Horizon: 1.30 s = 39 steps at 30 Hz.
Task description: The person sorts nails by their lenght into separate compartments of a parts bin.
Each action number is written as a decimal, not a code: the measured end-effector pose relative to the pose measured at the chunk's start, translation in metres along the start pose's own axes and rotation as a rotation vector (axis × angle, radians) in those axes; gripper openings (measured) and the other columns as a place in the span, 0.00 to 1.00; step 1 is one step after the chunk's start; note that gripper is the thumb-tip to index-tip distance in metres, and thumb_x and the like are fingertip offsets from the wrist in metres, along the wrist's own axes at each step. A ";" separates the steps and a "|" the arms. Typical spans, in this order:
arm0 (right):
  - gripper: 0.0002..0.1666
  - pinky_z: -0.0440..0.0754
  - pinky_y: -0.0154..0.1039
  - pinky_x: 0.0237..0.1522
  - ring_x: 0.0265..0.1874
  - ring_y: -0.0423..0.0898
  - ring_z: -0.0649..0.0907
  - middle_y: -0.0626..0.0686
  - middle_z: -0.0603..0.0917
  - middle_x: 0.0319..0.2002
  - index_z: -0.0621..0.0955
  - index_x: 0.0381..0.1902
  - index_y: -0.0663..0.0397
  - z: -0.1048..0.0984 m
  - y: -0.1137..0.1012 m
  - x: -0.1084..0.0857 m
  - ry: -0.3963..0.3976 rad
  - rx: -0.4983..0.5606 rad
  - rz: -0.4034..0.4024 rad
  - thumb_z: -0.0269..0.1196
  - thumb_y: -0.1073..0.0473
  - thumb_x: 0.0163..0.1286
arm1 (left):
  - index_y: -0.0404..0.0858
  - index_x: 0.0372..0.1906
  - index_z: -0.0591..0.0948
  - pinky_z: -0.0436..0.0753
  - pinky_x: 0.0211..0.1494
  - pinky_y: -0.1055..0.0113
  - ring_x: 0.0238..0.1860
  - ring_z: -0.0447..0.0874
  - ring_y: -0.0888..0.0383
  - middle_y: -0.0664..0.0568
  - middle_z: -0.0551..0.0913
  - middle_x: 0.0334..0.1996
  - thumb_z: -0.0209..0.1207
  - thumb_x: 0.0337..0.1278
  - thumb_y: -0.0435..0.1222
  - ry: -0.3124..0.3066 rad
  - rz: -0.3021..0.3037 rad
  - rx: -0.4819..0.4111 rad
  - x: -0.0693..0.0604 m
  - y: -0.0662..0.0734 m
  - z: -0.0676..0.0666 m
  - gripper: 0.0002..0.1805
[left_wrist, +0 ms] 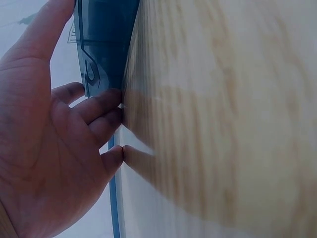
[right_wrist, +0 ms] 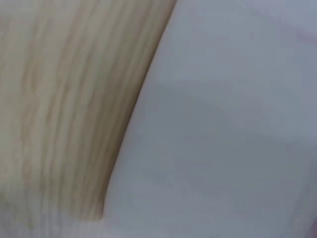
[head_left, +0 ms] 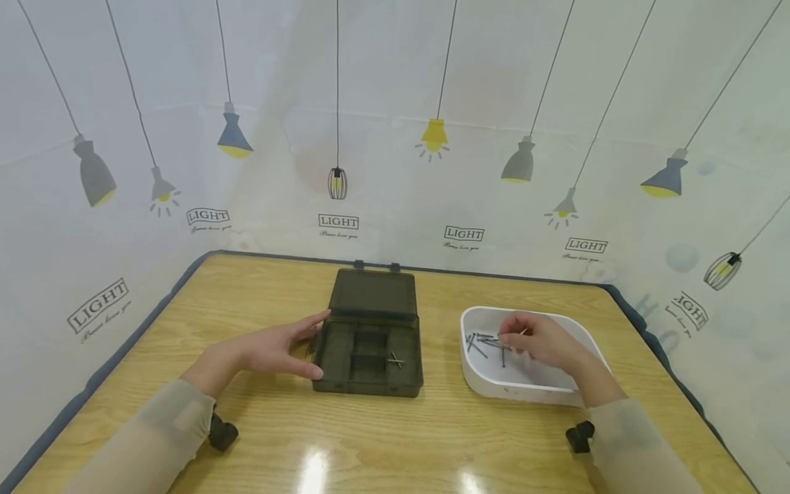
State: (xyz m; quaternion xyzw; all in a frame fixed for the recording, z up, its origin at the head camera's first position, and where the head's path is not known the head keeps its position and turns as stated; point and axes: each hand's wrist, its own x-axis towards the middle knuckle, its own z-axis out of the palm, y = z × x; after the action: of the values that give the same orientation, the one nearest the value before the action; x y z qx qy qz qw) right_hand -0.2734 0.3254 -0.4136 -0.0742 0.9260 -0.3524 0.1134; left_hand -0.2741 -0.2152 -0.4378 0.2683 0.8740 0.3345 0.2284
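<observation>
A dark plastic box (head_left: 336, 350) was placed on the wooden table (head_left: 265, 439), left of a white tray (head_left: 524, 392). The lid (head_left: 373, 291) was swung open toward the far edge of the table, and two latches (head_left: 395, 266) were carried on its far edge. The interior was divided into a long left compartment, smaller middle compartments and a right compartment. A few thin nails (head_left: 396, 360) were laid crosswise in the right compartment.

The left hand (head_left: 274, 353) was positioned at the left side of the box. Its thumb and index finger were spread apart: the thumb was set against the near left corner, and the index finger was extended to the far left corner, near the lid. In the left wrist view, the remaining fingers were slightly bent, and the tips of some were rested on the table beside the box.

The right hand (head_left: 546, 341) was lowered into the tray. Its fingers were curled, with thumb and index fingertip brought close together beside a loose pile of nails (head_left: 484, 339). Whether a nail was pinched could not be determined. The pile was gathered in the left part of the tray.

Beyond the table, a pale sheet (head_left: 382, 137) was hung, printed with lamps and the word "LIGHT".
</observation>
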 end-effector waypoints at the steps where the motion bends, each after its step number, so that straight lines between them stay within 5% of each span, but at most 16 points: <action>1: 0.11 0.82 0.40 0.38 0.40 0.50 0.82 0.55 0.86 0.46 0.84 0.53 0.51 0.000 -0.002 -0.001 -0.002 0.013 -0.013 0.67 0.51 0.83 | 0.53 0.93 0.40 0.57 0.86 0.30 0.89 0.54 0.37 0.39 0.55 0.90 0.73 0.65 0.61 0.000 0.000 -0.001 0.000 0.000 0.000 0.66; 15: 0.21 0.88 0.42 0.41 0.38 0.57 0.85 0.65 0.85 0.44 0.83 0.66 0.63 0.013 -0.035 -0.010 0.065 0.204 -0.153 0.63 0.55 0.86 | 0.54 0.93 0.41 0.57 0.86 0.30 0.89 0.54 0.37 0.40 0.55 0.90 0.73 0.65 0.62 0.002 0.001 0.000 0.001 -0.002 0.000 0.66; 24: 0.16 0.85 0.38 0.31 0.36 0.51 0.86 0.64 0.86 0.43 0.83 0.62 0.61 0.029 -0.060 -0.007 0.052 0.243 -0.239 0.63 0.57 0.86 | 0.54 0.93 0.41 0.57 0.86 0.29 0.89 0.55 0.37 0.39 0.56 0.89 0.73 0.65 0.61 0.006 -0.001 -0.001 0.002 -0.003 0.001 0.66; 39: 0.14 0.79 0.35 0.26 0.32 0.47 0.84 0.64 0.88 0.46 0.85 0.57 0.58 0.051 -0.091 0.002 0.038 0.258 -0.249 0.66 0.55 0.83 | 0.54 0.93 0.41 0.58 0.86 0.29 0.89 0.55 0.37 0.40 0.56 0.89 0.73 0.65 0.61 0.007 -0.001 -0.011 0.003 -0.004 0.001 0.66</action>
State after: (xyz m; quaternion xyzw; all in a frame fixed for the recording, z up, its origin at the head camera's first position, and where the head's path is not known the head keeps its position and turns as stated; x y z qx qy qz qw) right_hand -0.2567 0.2255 -0.3897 -0.1665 0.8587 -0.4809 0.0599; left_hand -0.2769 -0.2158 -0.4417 0.2656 0.8730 0.3402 0.2270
